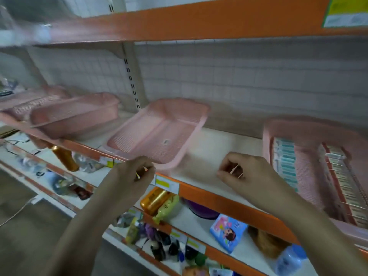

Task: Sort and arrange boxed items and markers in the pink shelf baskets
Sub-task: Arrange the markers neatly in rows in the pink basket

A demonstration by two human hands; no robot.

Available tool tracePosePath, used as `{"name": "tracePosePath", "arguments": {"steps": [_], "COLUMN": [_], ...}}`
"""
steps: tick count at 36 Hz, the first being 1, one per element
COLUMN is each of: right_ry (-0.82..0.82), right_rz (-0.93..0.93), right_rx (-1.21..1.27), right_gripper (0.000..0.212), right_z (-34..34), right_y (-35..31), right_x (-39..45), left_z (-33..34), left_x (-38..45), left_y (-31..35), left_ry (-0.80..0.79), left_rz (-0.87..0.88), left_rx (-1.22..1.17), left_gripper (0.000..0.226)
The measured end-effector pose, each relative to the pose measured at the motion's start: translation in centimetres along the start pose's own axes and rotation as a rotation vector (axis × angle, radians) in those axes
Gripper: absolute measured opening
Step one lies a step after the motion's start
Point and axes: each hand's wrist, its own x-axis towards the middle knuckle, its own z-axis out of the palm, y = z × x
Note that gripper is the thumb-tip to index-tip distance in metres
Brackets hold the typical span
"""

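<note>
Head view, empty pink basket (159, 132) tilted on shelf edge, perforated base

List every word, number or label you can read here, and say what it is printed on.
None can be read.
Shelf price tags: yellow and white, print blurred.
Yellow-green sign on the upper shelf: blurred.
Boxed items in the right pink basket: print too small.
Blue cartoon pack: picture only, text unreadable.

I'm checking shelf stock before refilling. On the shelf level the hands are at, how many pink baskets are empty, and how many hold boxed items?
Empty pink baskets with the inside visible: 1, the middle basket
Pink baskets holding boxed items: 1, the right basket
Pink baskets with the inside hidden or blurred: 2, at left and far left
Total: 4
</note>
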Motion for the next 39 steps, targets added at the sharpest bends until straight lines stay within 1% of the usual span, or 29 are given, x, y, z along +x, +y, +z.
{"name": "tracePosePath", "arguments": {"steps": [5,13,16,23,26,30,33,39], "right_ry": [-0.031,-0.009,0.011,0.035,0.046,0.072,0.048,-0.005], "right_rz": [-0.015,-0.038,-0.036,0.011,0.031,0.041,0.041,0.005], "right_rx": [0.009,-0.011,-0.024,-0.015,-0.002,0.035,0.030,-0.016], "right_gripper": [0.010,0.011,0.012,0.012,0.012,0.013,0.013,0.013], "right_z": [1.8,5.3,7.0,14.0,17.1,20.9,23.3,28.1], "right_y": [-1.8,-5.4,-7.3,-15.0,-18.7,-22.9,-25.8,-30.3], "right_x": [2.0,6.3,8.0,13.7,16.0,18.7,20.3,23.6], "left_z": [-1.2,-4.4,-5.9,-12.1,-14.7,-18.0,-20.3,-23.7], "left_x": [0.0,2.2,3.4,7.3,9.0,10.7,11.4,12.3], "left_y": [-2.3,-8.2,-10.8,-20.7,-25.1,-29.9,-33.3,-38.8], "left_ry": [0.011,0.036,0.028,-0.016,-0.003,-0.007,-0.033,-0.068], "left_rz": [-0.007,-0.038,-0.058,0.036,0.108,0.159,0.157,0.081], "left_rx": [-0.031,-0.005,-0.038,-0.034,0.006,0.027,0.020,0.011], "left_gripper": [0.013,0.012,0.014,0.018,0.019,0.016,0.018,0.025]}}
